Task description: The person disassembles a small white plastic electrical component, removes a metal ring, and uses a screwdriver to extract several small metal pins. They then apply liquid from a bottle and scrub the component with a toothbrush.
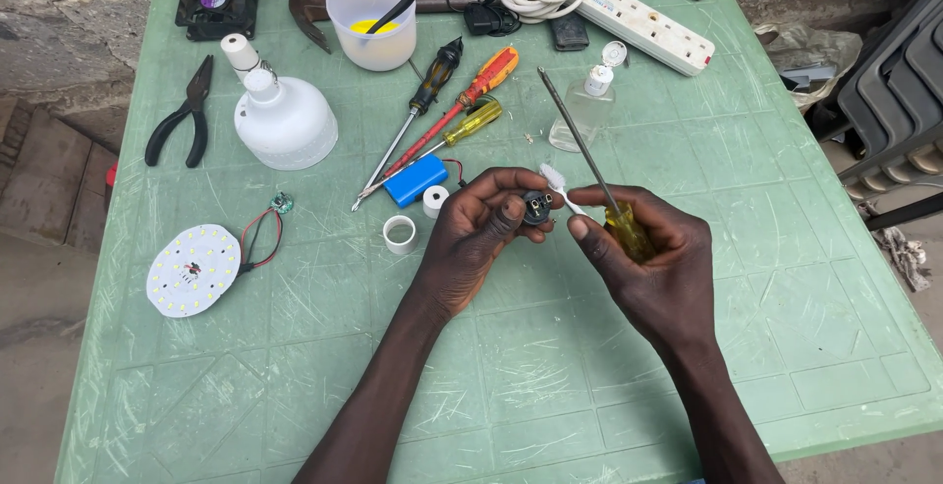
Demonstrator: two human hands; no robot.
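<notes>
My left hand [478, 233] grips a small black round bulb-base part [536, 208] above the green table [550, 376]. My right hand [653, 263] holds a yellow-handled screwdriver [589, 165] whose long shaft points up and away. Its fingers also pinch a small white brush or swab [556, 183] whose tip touches the black part. A blue battery pack [416, 181] and two white rings [400, 234] lie just left of my left hand.
A white bulb dome [284, 120], black pliers [184, 115] and a round LED board [194, 270] lie at left. Three screwdrivers [447, 111], a white cup [372, 18], a clear bottle [583, 106] and a power strip [643, 24] sit farther back. Dark chairs [899, 81] stand at right.
</notes>
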